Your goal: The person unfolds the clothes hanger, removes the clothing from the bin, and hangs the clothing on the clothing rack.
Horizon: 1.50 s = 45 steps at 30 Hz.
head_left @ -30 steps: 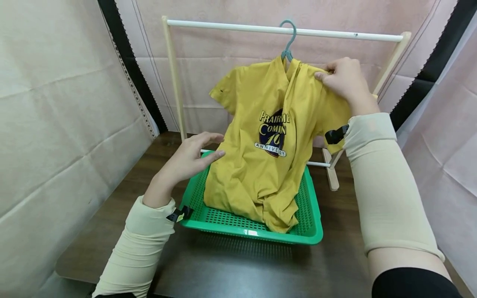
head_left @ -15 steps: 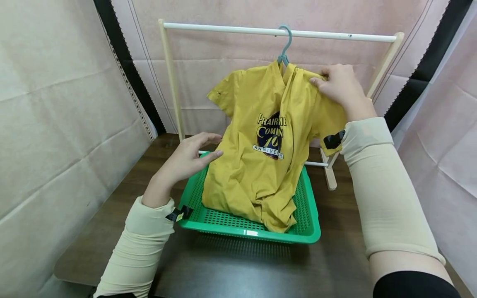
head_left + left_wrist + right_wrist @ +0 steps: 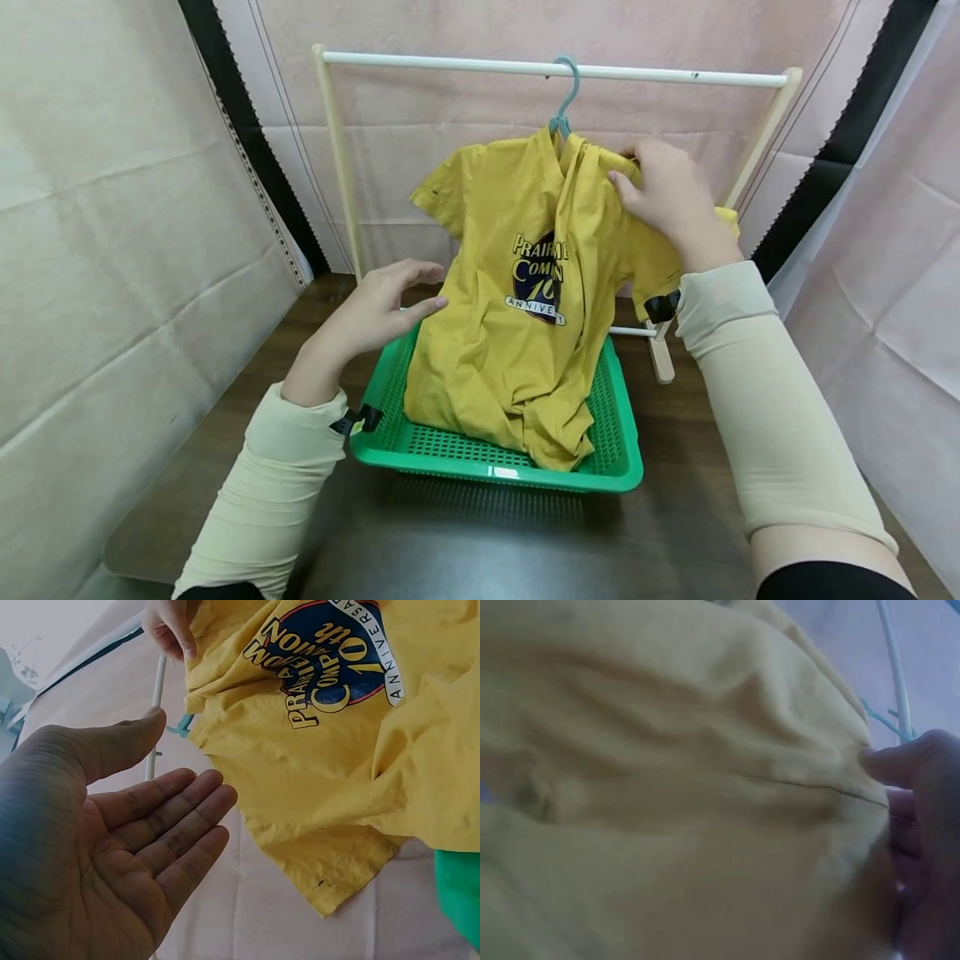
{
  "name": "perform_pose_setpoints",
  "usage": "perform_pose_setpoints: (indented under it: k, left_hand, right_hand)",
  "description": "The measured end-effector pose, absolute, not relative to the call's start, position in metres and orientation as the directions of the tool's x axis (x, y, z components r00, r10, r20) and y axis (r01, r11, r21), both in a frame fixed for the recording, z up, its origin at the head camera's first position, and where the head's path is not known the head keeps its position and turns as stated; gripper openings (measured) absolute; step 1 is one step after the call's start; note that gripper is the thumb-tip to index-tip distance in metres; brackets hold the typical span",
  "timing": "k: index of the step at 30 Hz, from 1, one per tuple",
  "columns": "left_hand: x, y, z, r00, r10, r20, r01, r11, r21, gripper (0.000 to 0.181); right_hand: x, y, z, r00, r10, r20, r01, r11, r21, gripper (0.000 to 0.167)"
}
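Note:
A yellow T-shirt (image 3: 487, 333) with a dark printed logo hangs from a light blue hanger (image 3: 564, 104), its hem lying in a green basket (image 3: 495, 473). My right hand (image 3: 667, 196) pinches the shirt's shoulder on the right side, thumb in front and the fingers behind the cloth. In the right wrist view the thumb (image 3: 900, 761) presses beside the shoulder seam. My left hand (image 3: 382, 308) is held beside the shirt's left edge, above the basket's left side. Its palm shows with relaxed, extended fingers in the left wrist view, and it holds nothing.
The hanger's hook sits over the white bar (image 3: 465, 62) of a small clothes rack. The rack's wooden foot (image 3: 660, 354) stands right of the basket on a dark wooden table (image 3: 480, 550). Pale cloth walls (image 3: 135, 208) surround the table.
My right hand has moved slightly left and down in the view, still pinching the shoulder. The hanger and rack also sit a little lower and further left. My left hand has barely moved.

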State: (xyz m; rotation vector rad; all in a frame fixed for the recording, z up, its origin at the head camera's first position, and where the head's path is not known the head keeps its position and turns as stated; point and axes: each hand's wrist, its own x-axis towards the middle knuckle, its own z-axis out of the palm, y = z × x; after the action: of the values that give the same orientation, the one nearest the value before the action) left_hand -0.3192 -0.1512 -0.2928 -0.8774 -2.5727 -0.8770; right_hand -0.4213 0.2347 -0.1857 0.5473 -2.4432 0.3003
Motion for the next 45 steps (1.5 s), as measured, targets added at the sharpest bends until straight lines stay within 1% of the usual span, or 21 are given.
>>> perform_pose_setpoints:
  k: [4, 8, 12, 16, 18, 20, 21, 22, 24, 26, 27, 29, 32, 34, 39, 41, 45]
  left_hand:
    - [-0.326, -0.147, -0.284, -0.772, 0.474, 0.423, 0.631, 0.645, 0.431, 0.048]
    - [-0.334, -0.139, -0.276, -0.769, 0.499, 0.400, 0.633, 0.678, 0.372, 0.050]
    - [-0.342, -0.130, -0.270, -0.765, 0.519, 0.380, 0.637, 0.693, 0.337, 0.051]
    - [-0.350, -0.121, -0.269, -0.792, 0.509, 0.337, 0.605, 0.727, 0.325, 0.053]
    - [-0.356, -0.116, -0.269, -0.809, 0.493, 0.321, 0.583, 0.747, 0.321, 0.052]
    - [-0.363, -0.112, -0.270, -0.827, 0.466, 0.316, 0.556, 0.762, 0.331, 0.050]
    - [-0.367, -0.109, -0.271, -0.834, 0.451, 0.316, 0.543, 0.769, 0.337, 0.049]
    - [-0.371, -0.107, -0.272, -0.844, 0.435, 0.312, 0.528, 0.774, 0.348, 0.049]
    - [-0.380, -0.102, -0.275, -0.859, 0.411, 0.306, 0.503, 0.789, 0.352, 0.049]
    - [-0.389, -0.098, -0.281, -0.873, 0.403, 0.274, 0.479, 0.815, 0.325, 0.052]
    - [-0.393, -0.097, -0.284, -0.879, 0.405, 0.251, 0.468, 0.830, 0.304, 0.053]
    - [-0.400, -0.094, -0.291, -0.889, 0.413, 0.199, 0.452, 0.859, 0.241, 0.055]
    - [-0.408, -0.091, -0.304, -0.906, 0.412, 0.098, 0.422, 0.894, 0.150, 0.057]
    - [-0.411, -0.090, -0.312, -0.908, 0.415, 0.054, 0.419, 0.901, 0.114, 0.052]
    - [-0.411, -0.089, -0.328, -0.907, 0.422, 0.007, 0.421, 0.903, 0.089, 0.040]
    - [-0.410, -0.089, -0.332, -0.908, 0.418, -0.002, 0.416, 0.905, 0.084, 0.041]
    - [-0.408, -0.086, -0.335, -0.907, 0.421, -0.016, 0.420, 0.906, 0.056, 0.043]
  right_hand:
    - [-0.419, 0.230, -0.202, -0.593, -0.388, 0.706, -0.554, 0.833, -0.008, 0.042]
    - [-0.416, 0.227, -0.218, -0.460, -0.462, 0.759, -0.650, 0.757, 0.067, 0.045]
    - [-0.409, 0.222, -0.229, -0.389, -0.492, 0.779, -0.708, 0.701, 0.090, 0.046]
    - [-0.403, 0.219, -0.239, -0.331, -0.506, 0.797, -0.761, 0.642, 0.092, 0.046]
    - [-0.401, 0.218, -0.246, -0.325, -0.502, 0.802, -0.777, 0.625, 0.076, 0.046]
    - [-0.398, 0.219, -0.255, -0.360, -0.486, 0.797, -0.779, 0.626, 0.030, 0.045]
    - [-0.397, 0.220, -0.261, -0.403, -0.471, 0.785, -0.769, 0.639, -0.011, 0.044]
    - [-0.395, 0.222, -0.266, -0.457, -0.454, 0.764, -0.756, 0.652, -0.065, 0.044]
    - [-0.392, 0.225, -0.278, -0.587, -0.408, 0.699, -0.700, 0.690, -0.185, 0.044]
    - [-0.390, 0.228, -0.291, -0.702, -0.362, 0.613, -0.625, 0.726, -0.287, 0.044]
    - [-0.389, 0.229, -0.297, -0.748, -0.345, 0.567, -0.589, 0.740, -0.325, 0.045]
    - [-0.389, 0.232, -0.307, -0.804, -0.329, 0.495, -0.536, 0.761, -0.366, 0.047]
    - [-0.388, 0.236, -0.319, -0.846, -0.332, 0.417, -0.496, 0.777, -0.389, 0.053]
    - [-0.386, 0.239, -0.323, -0.866, -0.333, 0.374, -0.474, 0.785, -0.399, 0.058]
    - [-0.384, 0.241, -0.324, -0.887, -0.340, 0.312, -0.445, 0.809, -0.384, 0.065]
    - [-0.384, 0.238, -0.324, -0.886, -0.351, 0.304, -0.448, 0.814, -0.368, 0.063]
    - [-0.385, 0.231, -0.325, -0.890, -0.354, 0.289, -0.442, 0.825, -0.353, 0.051]
